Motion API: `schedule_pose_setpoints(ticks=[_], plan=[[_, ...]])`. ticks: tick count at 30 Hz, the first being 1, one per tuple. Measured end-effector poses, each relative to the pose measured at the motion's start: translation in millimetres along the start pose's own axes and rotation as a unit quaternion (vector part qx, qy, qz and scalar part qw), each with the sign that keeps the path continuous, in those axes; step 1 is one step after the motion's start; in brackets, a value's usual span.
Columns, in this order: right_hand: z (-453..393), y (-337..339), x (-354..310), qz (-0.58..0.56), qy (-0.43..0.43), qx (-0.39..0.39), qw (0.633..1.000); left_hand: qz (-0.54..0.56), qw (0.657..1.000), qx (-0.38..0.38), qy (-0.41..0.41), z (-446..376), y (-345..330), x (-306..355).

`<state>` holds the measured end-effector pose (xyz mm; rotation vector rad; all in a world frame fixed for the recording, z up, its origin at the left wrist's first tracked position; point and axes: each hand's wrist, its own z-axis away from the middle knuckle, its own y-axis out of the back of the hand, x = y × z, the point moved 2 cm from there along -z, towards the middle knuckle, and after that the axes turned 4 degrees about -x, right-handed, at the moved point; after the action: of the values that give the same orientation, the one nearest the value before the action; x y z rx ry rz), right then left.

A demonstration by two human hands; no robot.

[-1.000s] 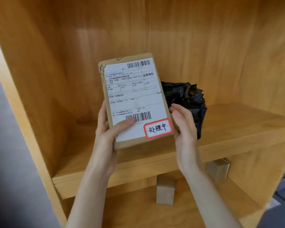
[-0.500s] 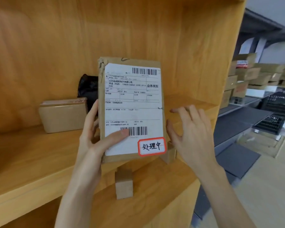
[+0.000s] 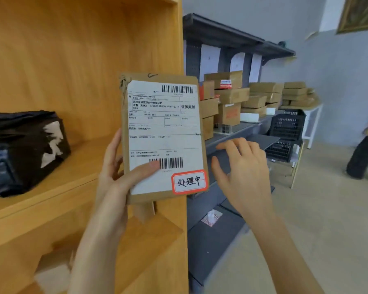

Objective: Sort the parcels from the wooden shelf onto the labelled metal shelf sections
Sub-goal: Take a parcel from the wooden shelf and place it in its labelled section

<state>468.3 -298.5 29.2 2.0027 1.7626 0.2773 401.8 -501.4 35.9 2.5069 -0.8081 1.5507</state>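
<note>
My left hand [image 3: 117, 177] grips a flat brown cardboard parcel [image 3: 164, 136] upright at its lower left edge, thumb across the white shipping label. A red-bordered sticker with handwritten characters sits at the label's lower right. My right hand [image 3: 242, 172] hovers just right of the parcel with fingers spread, touching nothing. The wooden shelf [image 3: 51, 187] fills the left; a black plastic-wrapped parcel [image 3: 23, 149] lies on its board. The dark grey metal shelf [image 3: 238, 132] runs behind the parcel to the right, stacked with cardboard boxes [image 3: 232, 98] under white paper labels.
Black plastic crates [image 3: 287, 128] stand at the metal shelf's far end beside a white table leg. Another person's legs [image 3: 363, 151] are at the right edge on the pale floor. A small box sits on the wooden shelf's lower board [image 3: 53, 274].
The view has swung right from the wooden shelf toward the metal shelf. My right hand has let go of the parcel and opened; my left hand alone holds it.
</note>
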Motion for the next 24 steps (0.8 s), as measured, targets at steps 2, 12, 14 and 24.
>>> schedule_pose_setpoints(ticks=[2, 12, 14, 24], plan=[[-4.4, 2.9, 43.4, 0.014, -0.005, -0.006, 1.0, 0.019, 1.0, -0.006, 0.007, -10.7, -38.8, -19.4], [-24.6, -27.4, 212.4, 0.063, -0.013, -0.012, 0.998, 0.023, 0.997, -0.049, 0.052, -84.5, -182.1, -112.9], [-31.9, -42.5, 244.7, 0.072, -0.013, -0.025, 0.997, 0.024, 0.996, -0.061, 0.06, -105.3, -205.2, -135.8], [-117.6, -115.5, 415.7, 0.144, -0.024, -0.047, 0.988, 0.073, 0.99, -0.1, 0.068, -259.6, -326.4, -238.2]])
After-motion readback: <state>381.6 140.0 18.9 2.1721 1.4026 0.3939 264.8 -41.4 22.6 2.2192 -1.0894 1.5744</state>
